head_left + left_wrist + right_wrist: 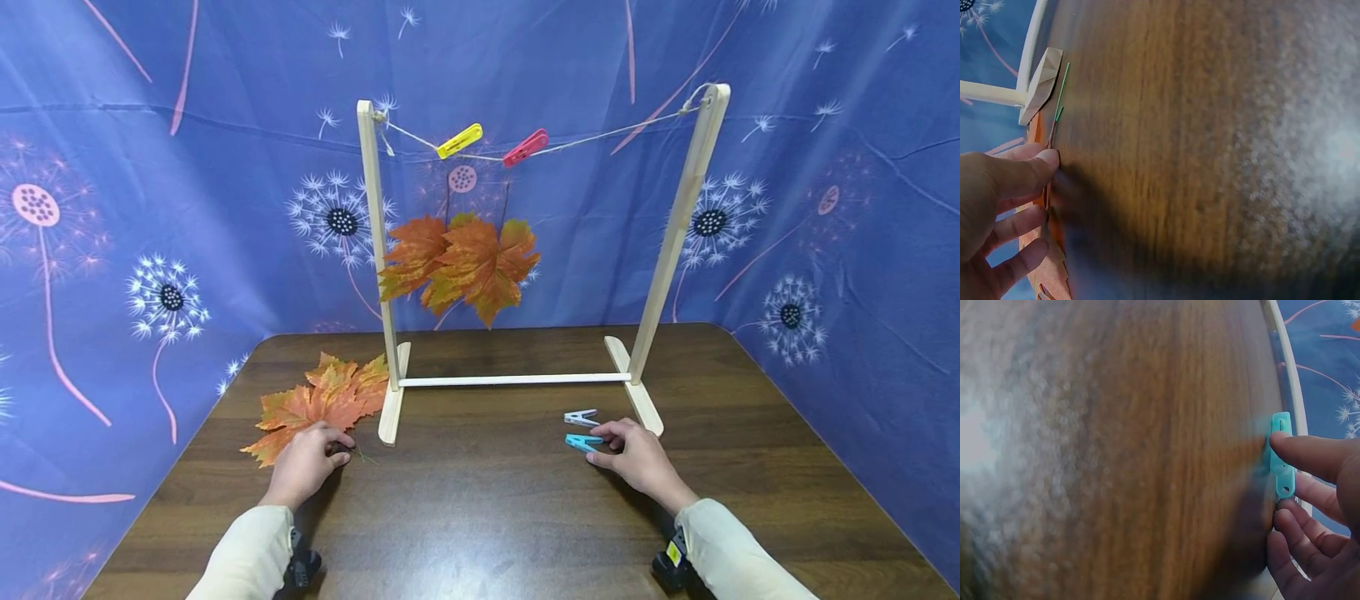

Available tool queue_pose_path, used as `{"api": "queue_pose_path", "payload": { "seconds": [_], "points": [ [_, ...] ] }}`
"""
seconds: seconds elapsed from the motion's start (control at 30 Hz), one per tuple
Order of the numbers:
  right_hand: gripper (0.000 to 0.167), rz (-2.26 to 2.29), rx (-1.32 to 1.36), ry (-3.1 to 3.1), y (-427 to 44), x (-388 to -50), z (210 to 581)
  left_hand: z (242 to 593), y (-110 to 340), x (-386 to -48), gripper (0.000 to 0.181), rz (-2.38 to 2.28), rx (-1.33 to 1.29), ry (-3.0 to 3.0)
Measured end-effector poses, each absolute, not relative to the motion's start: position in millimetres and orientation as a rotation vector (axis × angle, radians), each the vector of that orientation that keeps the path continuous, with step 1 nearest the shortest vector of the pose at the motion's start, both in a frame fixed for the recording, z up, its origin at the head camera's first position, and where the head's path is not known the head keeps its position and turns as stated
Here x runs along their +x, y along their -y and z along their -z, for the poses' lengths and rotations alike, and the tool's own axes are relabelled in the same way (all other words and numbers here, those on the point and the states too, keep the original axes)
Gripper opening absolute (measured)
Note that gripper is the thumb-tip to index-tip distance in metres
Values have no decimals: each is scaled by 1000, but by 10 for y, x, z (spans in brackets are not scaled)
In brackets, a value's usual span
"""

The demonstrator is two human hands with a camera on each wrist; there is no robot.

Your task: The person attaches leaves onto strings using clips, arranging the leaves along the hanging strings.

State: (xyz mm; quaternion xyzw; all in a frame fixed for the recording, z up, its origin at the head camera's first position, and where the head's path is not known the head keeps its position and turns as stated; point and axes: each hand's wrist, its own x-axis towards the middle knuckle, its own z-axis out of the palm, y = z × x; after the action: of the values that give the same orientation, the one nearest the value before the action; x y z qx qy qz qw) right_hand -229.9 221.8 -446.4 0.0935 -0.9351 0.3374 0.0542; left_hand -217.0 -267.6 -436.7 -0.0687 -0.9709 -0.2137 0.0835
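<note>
My left hand is at the left of the table, with thumb and index finger pinching the thin stems of orange artificial maple leaves lying there. The stems' green tips poke out past the thumb in the left wrist view. At the right, my right hand has its thumb and index finger around the end of a turquoise clothespin. The thumb covers part of that clothespin in the right wrist view. Just behind it lies a pale clothespin.
A wooden frame with a white crossbar stands at the back. On its string, a yellow clothespin and a red clothespin hold up hanging maple leaves. A blue patterned cloth hangs behind the table.
</note>
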Motion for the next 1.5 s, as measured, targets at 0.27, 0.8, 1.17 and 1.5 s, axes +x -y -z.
{"api": "queue_pose_path", "payload": {
  "seconds": [0.27, 0.8, 1.17, 1.5],
  "points": [
    [29, -995, 274, 2862, -2222, -2305, 4441, 4327, 2648, -2204, 19, 572, -259, 2903],
    [24, -1056, 251, 2848, -2247, -2305, 4485, 4319, 2568, -2257, 28, 477, -337, 2904],
    [24, -1162, 200, 2844, -2235, -2306, 4483, 4284, 2568, -2311, 23, 531, -419, 2867],
    [24, -1264, 138, 2836, -2223, -2300, 4429, 4204, 2537, -2411, 13, 528, -509, 2891]
  ]
}}
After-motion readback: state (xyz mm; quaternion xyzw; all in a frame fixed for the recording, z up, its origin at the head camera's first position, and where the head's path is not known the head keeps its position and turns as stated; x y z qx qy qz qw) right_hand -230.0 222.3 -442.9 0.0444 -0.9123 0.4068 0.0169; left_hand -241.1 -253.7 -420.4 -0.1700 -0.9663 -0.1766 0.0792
